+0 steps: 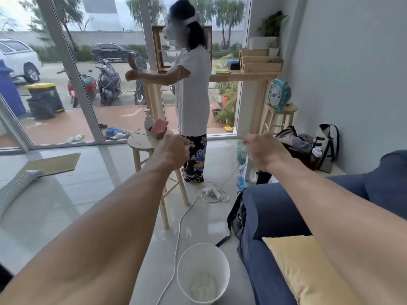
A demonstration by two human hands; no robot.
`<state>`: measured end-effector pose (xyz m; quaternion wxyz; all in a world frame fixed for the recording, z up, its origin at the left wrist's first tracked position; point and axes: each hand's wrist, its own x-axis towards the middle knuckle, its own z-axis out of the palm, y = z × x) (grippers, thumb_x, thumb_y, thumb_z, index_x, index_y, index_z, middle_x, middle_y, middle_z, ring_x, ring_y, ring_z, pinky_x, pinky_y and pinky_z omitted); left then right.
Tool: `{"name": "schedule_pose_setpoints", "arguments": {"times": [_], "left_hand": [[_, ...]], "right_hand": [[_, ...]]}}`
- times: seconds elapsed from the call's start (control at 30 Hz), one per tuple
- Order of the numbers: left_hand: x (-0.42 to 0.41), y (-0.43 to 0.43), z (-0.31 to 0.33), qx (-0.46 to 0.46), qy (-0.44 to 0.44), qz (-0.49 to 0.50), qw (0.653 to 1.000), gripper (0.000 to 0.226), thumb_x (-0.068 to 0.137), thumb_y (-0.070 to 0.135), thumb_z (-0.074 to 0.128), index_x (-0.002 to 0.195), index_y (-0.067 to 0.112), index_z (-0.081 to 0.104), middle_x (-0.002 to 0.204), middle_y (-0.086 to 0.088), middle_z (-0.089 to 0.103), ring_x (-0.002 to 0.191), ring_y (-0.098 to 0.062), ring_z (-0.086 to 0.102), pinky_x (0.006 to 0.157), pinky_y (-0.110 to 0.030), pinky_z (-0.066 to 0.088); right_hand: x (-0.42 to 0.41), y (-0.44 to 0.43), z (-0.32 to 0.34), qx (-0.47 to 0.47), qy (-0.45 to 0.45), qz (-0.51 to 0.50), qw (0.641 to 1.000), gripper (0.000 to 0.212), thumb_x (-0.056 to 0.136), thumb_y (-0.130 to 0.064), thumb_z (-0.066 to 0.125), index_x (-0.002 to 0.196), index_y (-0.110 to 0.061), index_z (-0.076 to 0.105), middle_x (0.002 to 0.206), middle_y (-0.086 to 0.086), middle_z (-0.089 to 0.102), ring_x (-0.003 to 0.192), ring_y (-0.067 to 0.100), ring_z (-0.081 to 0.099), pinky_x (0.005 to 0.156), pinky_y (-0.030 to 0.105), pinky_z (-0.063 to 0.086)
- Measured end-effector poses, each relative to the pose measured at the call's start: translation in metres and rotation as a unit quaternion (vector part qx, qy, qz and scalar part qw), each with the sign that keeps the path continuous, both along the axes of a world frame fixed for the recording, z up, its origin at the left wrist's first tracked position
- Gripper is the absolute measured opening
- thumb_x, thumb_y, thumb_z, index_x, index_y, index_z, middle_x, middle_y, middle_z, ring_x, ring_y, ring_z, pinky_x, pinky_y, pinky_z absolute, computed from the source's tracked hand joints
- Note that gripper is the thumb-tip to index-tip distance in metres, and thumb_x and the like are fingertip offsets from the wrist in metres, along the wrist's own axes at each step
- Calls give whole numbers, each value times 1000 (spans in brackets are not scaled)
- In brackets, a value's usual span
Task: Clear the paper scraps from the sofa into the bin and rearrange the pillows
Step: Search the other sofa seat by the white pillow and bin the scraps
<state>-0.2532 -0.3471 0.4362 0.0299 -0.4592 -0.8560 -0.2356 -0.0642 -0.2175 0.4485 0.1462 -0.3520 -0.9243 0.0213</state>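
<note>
Both my arms reach straight out at chest height. My left hand (172, 149) and my right hand (262, 150) are curled into loose fists, backs toward me, and I see nothing held in either. Below them a white round bin (182, 260) stands on the floor, with pale scraps at its bottom. The blue sofa (271, 208) fills the lower right, and a yellow pillow (293, 258) lies on its seat under my right forearm. No paper scraps show on the visible part of the sofa.
A person (193, 95) stands ahead by a round wooden stool (141, 143) holding a bowl and a bottle. A white cable (182, 216) runs across the tiles past the bin. Bags (295, 142) sit by the wall, and a black backpack (236, 216) leans against the sofa's end.
</note>
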Motion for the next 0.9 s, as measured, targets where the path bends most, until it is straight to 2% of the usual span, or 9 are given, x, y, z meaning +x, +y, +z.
{"name": "schedule_pose_setpoints", "arguments": {"times": [0.13,0.23,0.3,0.37,0.47,0.57,0.67,0.8,0.9], "left_hand": [[-10,22,-53,4,-10,-11,1000,23,92,7,50,94,8,72,98,-12,67,81,-27,64,73,-37,57],[-18,37,-110,-8,-10,-14,1000,26,93,9,49,98,10,74,101,-11,71,80,-24,66,73,-33,56],[-25,46,-152,-14,-13,-7,1000,26,93,10,49,103,11,73,107,-12,70,83,-27,68,77,-37,59],[-29,52,-197,-20,-16,-3,1000,24,92,11,48,96,9,72,102,-12,71,81,-27,69,74,-40,60],[-30,59,-268,-35,-15,-3,999,23,91,11,48,87,6,71,92,-11,71,73,-23,69,66,-39,61],[-30,63,-334,-52,15,11,998,22,93,19,51,95,11,71,97,-7,71,72,-22,67,67,-39,59],[-29,64,-393,-70,49,9,996,23,95,22,51,102,17,72,104,-3,70,77,-20,65,64,-33,56],[-31,68,-466,-64,45,1,997,22,94,23,51,96,15,72,101,-4,70,78,-19,66,54,-26,48],[-30,67,-496,-66,44,0,997,22,94,25,52,100,16,72,102,-4,70,79,-19,65,52,-23,45]], "right_hand": [[-17,17,-49,-10,-14,4,1000,26,98,-6,40,115,-5,59,110,20,62,97,35,60,77,38,49],[-25,32,-105,-10,-30,-8,999,23,97,-5,38,111,-8,57,107,19,59,87,34,56,70,34,43],[-29,40,-146,-11,-45,-6,999,22,94,0,36,102,-9,54,101,19,58,83,34,56,69,37,43],[-31,46,-189,-12,-50,-6,999,19,91,2,36,93,-11,50,97,18,58,81,34,56,69,39,45],[-33,58,-259,-13,-44,-5,999,23,94,-3,38,106,-8,57,101,17,59,85,35,57,73,39,50],[-34,60,-326,-17,-36,1,999,26,98,-6,37,114,-3,57,109,22,59,96,38,58,76,39,47],[-32,62,-384,-9,-45,-7,999,27,97,-2,38,117,-3,56,113,24,58,103,41,57,72,37,41],[-32,75,-458,-9,-49,-18,999,27,98,-7,35,114,-4,56,116,22,57,105,41,54,75,36,40],[-31,74,-487,-38,-44,-31,998,26,99,-16,38,107,-1,58,111,22,54,99,39,54,74,35,38]]}}
